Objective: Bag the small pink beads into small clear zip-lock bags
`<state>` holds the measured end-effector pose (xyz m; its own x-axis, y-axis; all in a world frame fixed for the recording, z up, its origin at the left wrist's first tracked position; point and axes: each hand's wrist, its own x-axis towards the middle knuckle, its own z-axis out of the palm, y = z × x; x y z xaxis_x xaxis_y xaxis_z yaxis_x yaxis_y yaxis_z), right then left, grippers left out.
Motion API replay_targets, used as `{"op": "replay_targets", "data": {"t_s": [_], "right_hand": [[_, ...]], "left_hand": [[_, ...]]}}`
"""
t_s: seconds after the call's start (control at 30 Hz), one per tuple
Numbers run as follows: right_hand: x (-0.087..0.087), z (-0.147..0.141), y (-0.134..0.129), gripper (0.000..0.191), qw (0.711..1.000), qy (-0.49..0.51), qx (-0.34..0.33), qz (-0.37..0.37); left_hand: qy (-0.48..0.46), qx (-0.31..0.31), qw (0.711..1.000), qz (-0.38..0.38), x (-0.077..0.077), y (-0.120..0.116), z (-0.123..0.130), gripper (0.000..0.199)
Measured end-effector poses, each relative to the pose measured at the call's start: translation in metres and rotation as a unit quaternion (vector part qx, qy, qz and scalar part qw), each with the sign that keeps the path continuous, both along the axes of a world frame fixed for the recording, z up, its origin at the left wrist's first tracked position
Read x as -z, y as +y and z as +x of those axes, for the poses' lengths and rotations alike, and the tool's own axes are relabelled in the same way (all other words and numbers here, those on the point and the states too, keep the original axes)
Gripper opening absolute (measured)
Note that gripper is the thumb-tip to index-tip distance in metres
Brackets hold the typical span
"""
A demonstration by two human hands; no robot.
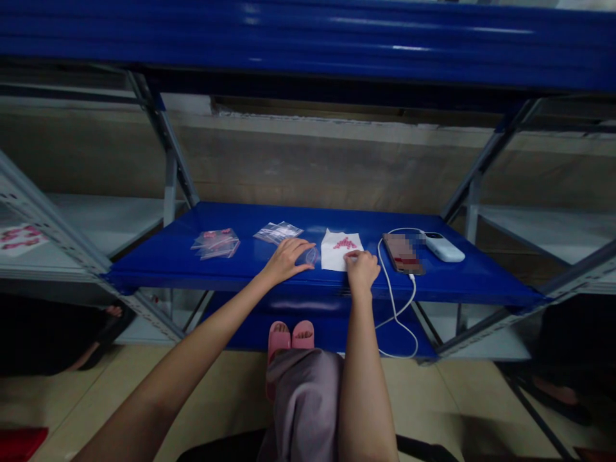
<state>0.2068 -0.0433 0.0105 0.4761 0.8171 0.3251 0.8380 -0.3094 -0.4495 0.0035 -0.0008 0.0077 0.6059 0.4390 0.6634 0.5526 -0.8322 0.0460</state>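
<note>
The small clear plastic bag [312,256] lies flat on the blue steel shelf [231,218], just past the fingertips of the left hand [286,262] and partly touched by them, though whether that hand grips the bag or only rests against it cannot be told. Just to the right, a white paper sheet [341,251] carries a loose cluster of small pink pieces [345,243] near its far edge. The right hand [362,269] sits at the sheet's near edge, its fingers curled downward and bunched on the paper, but any pinch is hidden from this view. The two hands are apart, close together with the bag and part of the sheet between them, and both arms reach forward from the near side. Farther left on the shelf lies a small pile of clear zip bags [216,244] with pink contents, and beyond the hands is a second bundle of clear bags [278,232] with no colour showing inside. To the right, a phone [402,253] lies beside a white power bank [444,248], with a white cable [385,276] looping past them and over the shelf's near edge. Down on a lower left shelf is another white sheet [20,239] printed or strewn with pink. Below, pink slippers [291,337] show past grey trousers [305,401].
</note>
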Motion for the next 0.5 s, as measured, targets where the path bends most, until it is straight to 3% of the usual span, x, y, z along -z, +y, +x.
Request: {"op": "replay_targets", "data": {"t_s": [0.13,0.23,0.37,0.43,0.5], "right_hand": [[0.000,-0.001,0.001,0.018,1.000,0.011,-0.005,0.015],[-0.004,-0.003,0.004,0.020,0.994,0.067,-0.028,0.080],[-0.018,-0.015,0.010,0.017,0.951,0.171,-0.185,0.179],[-0.024,-0.026,0.011,0.015,0.927,0.175,-0.275,0.187],[-0.029,-0.038,0.009,0.013,0.921,0.150,-0.314,0.177]], "left_hand": [[-0.009,0.001,1.000,-0.003,-0.001,-0.001,0.000,0.053],[-0.018,-0.003,1.000,-0.008,-0.001,-0.002,0.001,0.054],[-0.033,-0.007,0.999,-0.016,0.000,-0.001,0.002,0.054],[-0.045,-0.003,0.999,-0.015,0.002,0.001,0.002,0.054],[-0.059,0.004,0.998,-0.014,0.004,0.002,0.002,0.052]]}}
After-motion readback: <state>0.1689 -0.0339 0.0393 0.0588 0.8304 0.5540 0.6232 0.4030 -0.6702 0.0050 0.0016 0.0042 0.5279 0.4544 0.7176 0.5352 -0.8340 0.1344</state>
